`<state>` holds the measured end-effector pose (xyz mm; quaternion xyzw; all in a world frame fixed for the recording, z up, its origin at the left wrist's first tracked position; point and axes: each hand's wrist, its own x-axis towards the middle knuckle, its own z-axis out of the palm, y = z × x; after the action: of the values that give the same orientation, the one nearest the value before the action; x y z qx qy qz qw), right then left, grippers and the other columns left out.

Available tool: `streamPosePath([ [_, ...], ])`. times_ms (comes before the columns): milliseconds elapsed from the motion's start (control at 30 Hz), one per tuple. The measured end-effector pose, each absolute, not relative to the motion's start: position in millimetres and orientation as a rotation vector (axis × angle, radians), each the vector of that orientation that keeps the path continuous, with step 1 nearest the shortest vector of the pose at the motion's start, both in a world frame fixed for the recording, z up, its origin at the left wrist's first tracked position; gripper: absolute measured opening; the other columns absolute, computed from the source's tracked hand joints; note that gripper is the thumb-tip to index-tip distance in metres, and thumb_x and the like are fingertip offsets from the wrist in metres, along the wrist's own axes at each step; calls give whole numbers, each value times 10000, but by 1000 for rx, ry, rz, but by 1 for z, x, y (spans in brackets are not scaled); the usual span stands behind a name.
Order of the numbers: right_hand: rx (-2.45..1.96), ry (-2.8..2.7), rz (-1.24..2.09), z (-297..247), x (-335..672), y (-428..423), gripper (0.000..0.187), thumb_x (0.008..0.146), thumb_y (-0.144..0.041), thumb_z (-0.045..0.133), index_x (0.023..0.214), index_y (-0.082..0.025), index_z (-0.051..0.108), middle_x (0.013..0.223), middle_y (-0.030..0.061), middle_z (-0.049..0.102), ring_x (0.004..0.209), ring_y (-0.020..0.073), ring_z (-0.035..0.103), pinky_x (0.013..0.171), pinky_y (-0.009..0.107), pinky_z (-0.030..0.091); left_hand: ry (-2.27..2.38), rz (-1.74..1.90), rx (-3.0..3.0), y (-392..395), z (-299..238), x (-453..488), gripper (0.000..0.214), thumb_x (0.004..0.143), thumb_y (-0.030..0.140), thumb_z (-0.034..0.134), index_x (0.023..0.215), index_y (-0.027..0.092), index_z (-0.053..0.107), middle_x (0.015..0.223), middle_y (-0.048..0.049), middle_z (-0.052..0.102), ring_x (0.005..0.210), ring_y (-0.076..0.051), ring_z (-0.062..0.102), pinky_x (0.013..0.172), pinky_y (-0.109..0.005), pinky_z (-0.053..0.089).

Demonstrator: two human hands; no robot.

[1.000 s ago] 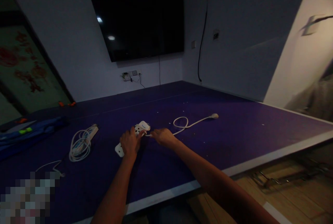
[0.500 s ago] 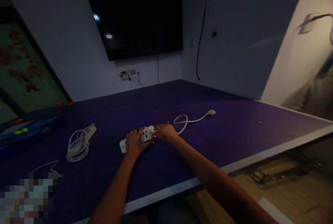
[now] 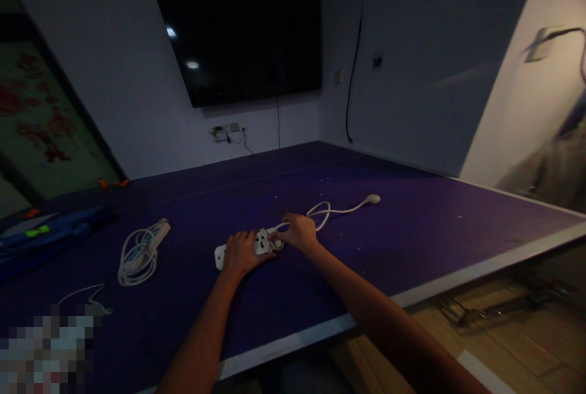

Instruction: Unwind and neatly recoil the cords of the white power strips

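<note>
A white power strip (image 3: 262,241) lies on the purple tabletop, with my left hand (image 3: 241,254) wrapped across its middle. Its left end sticks out past my fingers. At the right end, my right hand (image 3: 297,232) pinches the strip's white cord (image 3: 280,227), part of which loops around the strip. Beyond that hand the cord makes a loose loop and runs to a white plug (image 3: 373,199) resting on the table. My right fingertips partly hide the strip's right end.
Left of my hands lies another power strip (image 3: 161,234) with a coiled white cable (image 3: 137,266). Blue cloth (image 3: 68,229) lies at the far left. The table's white edge (image 3: 293,336) runs in front of me. A TV (image 3: 251,46) hangs on the wall.
My right hand has shifted slightly right and turned while pinching the cord. The strip and my left hand have moved a little to the right.
</note>
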<state>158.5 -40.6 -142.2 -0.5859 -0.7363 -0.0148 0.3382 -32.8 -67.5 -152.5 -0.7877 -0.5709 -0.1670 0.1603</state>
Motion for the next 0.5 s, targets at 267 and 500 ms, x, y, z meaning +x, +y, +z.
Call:
streamPosePath([
  [267, -1293, -1990, 59, -146, 163, -33, 520, 487, -663, 713, 665, -181, 633, 653, 12, 654, 619, 144, 589, 541, 222, 302, -1416, -459, -2416, -73, -149, -31, 808, 586, 786, 518, 1094, 162, 598, 916, -126, 654, 883, -288, 580, 802, -407, 404],
  [500, -911, -1893, 756, -149, 166, -22, 441, 514, -540, 752, 585, -136, 590, 519, -39, 540, 486, 78, 462, 462, 192, 286, -1178, -623, -2455, -77, -149, -26, 847, 543, 826, 499, 1052, 157, 603, 894, -107, 636, 859, -261, 559, 807, -401, 392],
])
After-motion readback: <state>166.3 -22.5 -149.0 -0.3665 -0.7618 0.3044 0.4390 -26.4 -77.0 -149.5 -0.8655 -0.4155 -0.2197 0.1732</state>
